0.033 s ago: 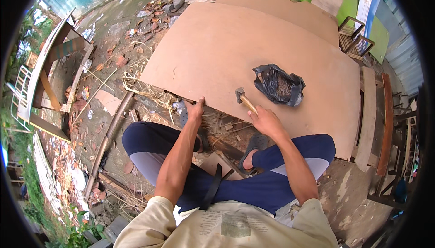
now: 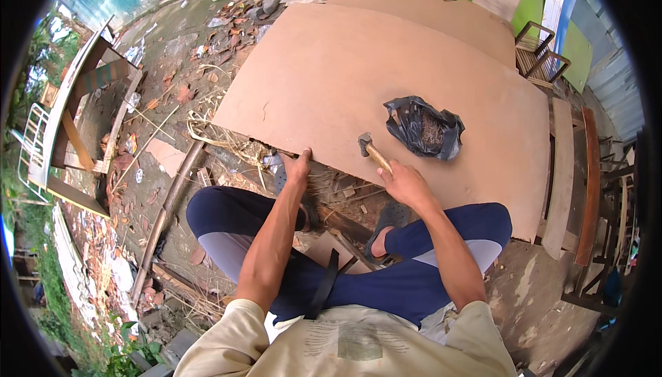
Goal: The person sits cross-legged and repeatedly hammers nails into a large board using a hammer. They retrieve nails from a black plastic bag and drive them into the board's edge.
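Note:
A large tan wooden board (image 2: 331, 80) lies in front of my knees. My left hand (image 2: 296, 165) grips its near edge, thumb tip at the top face and the other fingers mostly hidden below. My right hand (image 2: 408, 182) is closed round the wooden handle of a hammer (image 2: 373, 153). The hammer's metal head rests on or just above the board near the edge; I cannot tell which. Just beyond it, a crumpled black plastic bag (image 2: 403, 129) sits opened on the board, with many thin brownish pieces, apparently nails, inside.
A second tan board (image 2: 420, 15) lies beyond the first. Wooden planks (image 2: 560, 177) stand along the right side, near a small slatted wooden rack (image 2: 541, 56). A long wooden pole (image 2: 165, 211) lies left of my knee. Leaves and scraps litter the ground, and a wooden frame (image 2: 76, 115) stands far left.

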The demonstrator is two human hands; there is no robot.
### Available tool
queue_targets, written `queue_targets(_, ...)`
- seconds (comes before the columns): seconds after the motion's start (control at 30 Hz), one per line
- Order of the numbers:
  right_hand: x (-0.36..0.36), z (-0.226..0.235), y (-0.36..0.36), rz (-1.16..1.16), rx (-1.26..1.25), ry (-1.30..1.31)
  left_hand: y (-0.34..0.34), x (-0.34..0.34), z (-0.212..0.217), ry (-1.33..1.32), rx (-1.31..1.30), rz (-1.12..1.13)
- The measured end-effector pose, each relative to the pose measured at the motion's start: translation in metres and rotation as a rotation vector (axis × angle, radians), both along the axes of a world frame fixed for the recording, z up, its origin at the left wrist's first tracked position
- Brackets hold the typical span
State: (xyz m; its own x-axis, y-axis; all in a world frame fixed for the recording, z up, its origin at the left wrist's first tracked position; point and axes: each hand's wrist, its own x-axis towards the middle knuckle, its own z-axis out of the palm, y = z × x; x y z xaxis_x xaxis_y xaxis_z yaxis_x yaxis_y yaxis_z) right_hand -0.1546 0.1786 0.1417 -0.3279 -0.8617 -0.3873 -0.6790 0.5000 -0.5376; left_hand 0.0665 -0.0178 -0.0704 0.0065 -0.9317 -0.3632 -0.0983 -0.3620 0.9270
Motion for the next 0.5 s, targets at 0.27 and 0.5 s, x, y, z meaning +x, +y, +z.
queue_targets(0.27, -0.013, -0.004, 0.002, -0.002, -0.004, -0.003, 0.018, -0.021, 0.087, -1.195, -0.366, -0.391)
queue_targets(0.5, -0.022, 0.005, 0.004, -0.018, -0.021, -0.001, 0.022, -0.03, 0.097, -1.173, -0.347, -0.361)
